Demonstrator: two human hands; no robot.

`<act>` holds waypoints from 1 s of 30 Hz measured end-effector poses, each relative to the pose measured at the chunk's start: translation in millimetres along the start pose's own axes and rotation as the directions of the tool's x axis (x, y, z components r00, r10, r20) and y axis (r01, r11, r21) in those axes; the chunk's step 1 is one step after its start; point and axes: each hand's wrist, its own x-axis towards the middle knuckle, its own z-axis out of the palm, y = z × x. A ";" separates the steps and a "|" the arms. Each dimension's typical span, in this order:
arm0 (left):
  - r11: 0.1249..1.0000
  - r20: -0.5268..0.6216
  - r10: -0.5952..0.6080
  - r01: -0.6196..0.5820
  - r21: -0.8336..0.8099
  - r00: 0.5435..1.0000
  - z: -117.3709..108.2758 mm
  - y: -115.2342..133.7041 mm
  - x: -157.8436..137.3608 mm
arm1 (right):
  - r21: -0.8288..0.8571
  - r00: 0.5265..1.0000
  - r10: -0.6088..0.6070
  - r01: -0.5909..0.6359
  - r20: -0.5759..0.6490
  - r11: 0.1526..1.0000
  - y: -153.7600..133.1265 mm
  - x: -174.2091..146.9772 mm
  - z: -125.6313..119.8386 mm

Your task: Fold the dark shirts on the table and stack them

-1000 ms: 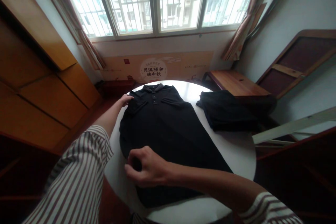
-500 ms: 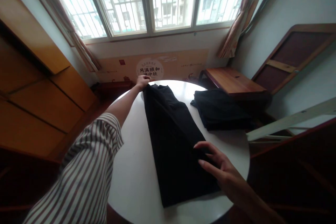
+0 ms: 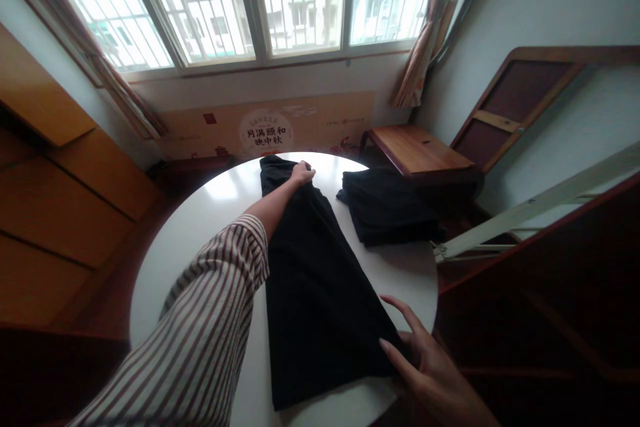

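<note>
A pair of black trousers (image 3: 315,287) lies lengthwise on a round white table (image 3: 200,213), narrow end at the far side and wide end near me. My left hand (image 3: 303,173) reaches across them with curled fingers and pinches the cloth near the far right corner. By the near right corner is my right hand (image 3: 425,360), its thumb and fingers apart. The thumb tip meets the cloth's right edge; some fingers are hidden under or behind it. A folded black garment (image 3: 387,207) sits on the table to the right of the trousers.
Beyond the table's right side stands a low wooden table (image 3: 417,150), with a wooden-framed panel (image 3: 505,107) leaning on the wall. A pale metal bar (image 3: 540,203) slants at the right. Wooden cabinets (image 3: 55,213) line the left, and a barred window (image 3: 300,0) is ahead.
My left hand has moved from the trousers' far left corner to the far right one. My right hand has slid nearer along the right edge. The cloth lies flatter. The view has shifted right.
</note>
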 end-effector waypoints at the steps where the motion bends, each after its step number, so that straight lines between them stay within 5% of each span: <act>1: 1.000 -0.003 0.030 -0.030 0.006 1.000 -2.5 -0.8 -2.1 | -0.026 1.000 -0.016 0.016 0.016 1.000 0.3 0.4 -1.4; 3: 0.993 0.013 0.120 -0.120 0.012 0.993 -11.9 -2.0 -7.6 | -0.053 0.997 -0.044 0.047 0.063 0.997 -0.7 1.2 -4.9; 5: 0.931 0.119 0.356 -0.363 0.044 0.927 -24.3 -4.2 -14.9 | -0.081 0.996 -0.073 0.077 0.055 0.994 -2.4 2.0 -9.0; 7: 0.749 0.307 0.611 -0.659 0.075 0.730 -36.7 -8.0 -23.2 | -0.114 0.995 -0.097 0.098 0.016 0.989 -2.7 2.8 -13.3; 9: 0.559 0.465 0.704 -0.823 0.104 0.537 -45.9 -11.6 -31.7 | -0.165 0.993 -0.115 0.112 -0.008 0.980 -0.5 3.4 -17.1; 14: 0.456 0.491 0.719 -0.867 0.201 0.492 -48.0 -6.4 -51.5 | -0.289 0.984 -0.168 0.146 -0.052 0.946 15.3 3.6 -19.4; 19: 0.299 0.596 0.741 -0.947 0.120 0.309 -35.4 9.4 -65.2 | -0.339 0.981 -0.181 0.146 -0.073 0.929 30.0 6.0 -16.0; 22: 0.303 0.587 0.748 -0.946 0.111 0.309 -29.9 14.5 -63.2 | -0.357 0.981 -0.181 0.146 -0.066 0.923 30.2 6.4 -16.1; 30: 0.489 0.494 0.681 -0.838 0.242 0.540 -5.7 21.8 -61.5 | -0.531 0.984 -0.179 0.157 0.009 0.833 13.0 1.2 -17.3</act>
